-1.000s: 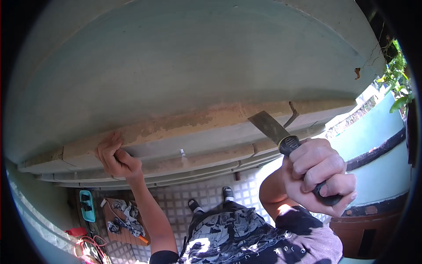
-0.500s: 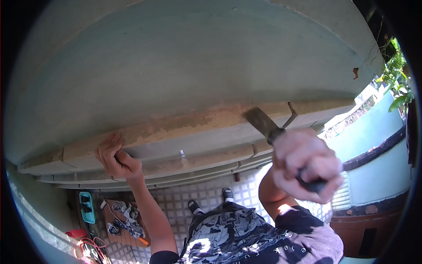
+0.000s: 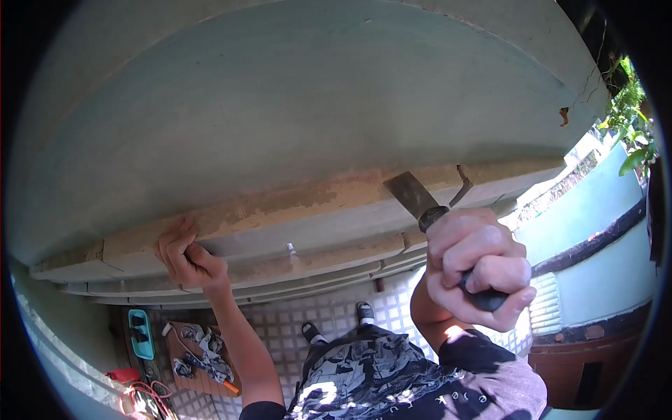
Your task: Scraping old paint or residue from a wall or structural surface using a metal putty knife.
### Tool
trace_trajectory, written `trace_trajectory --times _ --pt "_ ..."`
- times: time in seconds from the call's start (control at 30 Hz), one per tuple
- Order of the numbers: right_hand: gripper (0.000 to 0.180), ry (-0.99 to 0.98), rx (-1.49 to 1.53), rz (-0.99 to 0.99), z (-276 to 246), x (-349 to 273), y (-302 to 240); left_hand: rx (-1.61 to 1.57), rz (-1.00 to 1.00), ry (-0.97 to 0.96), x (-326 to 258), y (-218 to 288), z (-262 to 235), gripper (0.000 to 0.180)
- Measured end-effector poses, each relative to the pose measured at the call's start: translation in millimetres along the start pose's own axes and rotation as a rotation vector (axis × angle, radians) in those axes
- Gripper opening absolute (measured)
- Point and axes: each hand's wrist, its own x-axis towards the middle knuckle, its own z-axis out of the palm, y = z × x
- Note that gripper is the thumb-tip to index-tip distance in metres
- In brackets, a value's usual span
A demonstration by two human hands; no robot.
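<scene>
My right hand [image 3: 479, 262] is closed round the black handle of a scraper [image 3: 411, 193]. Its flat metal blade points up and left, with the tip at the edge of a concrete ledge [image 3: 329, 195]. Patches of worn, peeling tan coating run along that ledge. Farther left, my left hand [image 3: 190, 257] has its fingers curled over the same ledge and grips it. Just right of the scraper's tip, a dark twig-like strip [image 3: 462, 187] crosses the ledge.
Lower ledges [image 3: 336, 253] step down beneath the worked one. On the tiled floor, a turquoise tray [image 3: 141, 334] stands near a brown board [image 3: 199, 381] with crumpled cloth on it. A red hose [image 3: 147, 392] lies at lower left. Green plants [image 3: 633, 112] hang at the right.
The scraper and my right hand have shifted slightly left and are less blurred. My left hand keeps its hold on the ledge.
</scene>
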Motion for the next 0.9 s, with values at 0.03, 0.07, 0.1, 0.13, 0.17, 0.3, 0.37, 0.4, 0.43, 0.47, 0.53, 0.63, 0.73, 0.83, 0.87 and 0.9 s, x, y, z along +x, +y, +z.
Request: trace_trajectory --times 0.03,0.07,0.1,0.13,0.17,0.3,0.37,0.4,0.43,0.47,0.53,0.63,0.73,0.83,0.87,0.9 --pt "0.053 -0.012 0.010 -0.017 1 0 1 0.012 -0.004 -0.007 0 0 -1 0.016" --pt "0.053 0.053 0.034 -0.053 4 -1 -3 0.024 -0.009 -0.015 0 -1 -3 0.016" --pt "0.053 0.054 0.037 -0.053 6 -4 0 0.028 -0.008 -0.016 -1 -3 -4 0.016" --pt "0.054 0.045 -0.001 -0.016 4 -6 1 0.018 -0.001 -0.017 0 -2 -2 0.016" --pt "0.055 0.036 -0.039 0.022 2 -5 1 0.009 0.007 -0.018 1 0 0 0.016" --pt "0.055 0.071 0.042 -0.067 5 2 -8 0.029 -0.009 -0.015 -2 -5 -7 0.016" --pt "0.054 0.097 0.037 -0.081 4 5 -9 0.001 0.002 -0.015 1 1 2 0.016" --pt "0.055 0.040 -0.048 -0.028 -1 3 -3 -0.011 0.001 -0.011 3 4 6 0.016" --pt "0.055 -0.012 -0.110 0.035 1 -3 4 -0.002 -0.003 -0.006 1 1 3 0.016" --pt "0.054 0.008 -0.021 0.003 4 -3 2 0.009 -0.007 -0.001 -1 -2 -2 0.016" --pt "0.054 0.046 0.051 -0.054 8 2 -8 0.017 0.001 -0.006 -2 -3 -4 0.016" --pt "0.055 0.008 -0.089 0.018 3 -2 4 0.001 0.010 0.001 1 -1 2 0.016" --pt "0.055 -0.010 -0.027 -0.024 1 5 -7 0.003 0.010 0.000 0 -2 0 0.017" --pt "0.056 0.017 -0.004 -0.042 7 0 -5 0.011 0.004 -0.010 0 -2 -1 0.017" --pt "0.056 0.018 -0.022 -0.015 5 0 1 0.003 0.001 -0.011 1 0 1 0.016" --pt "0.056 0.018 -0.041 0.011 4 1 3 -0.004 0.000 -0.008 1 2 3 0.016"
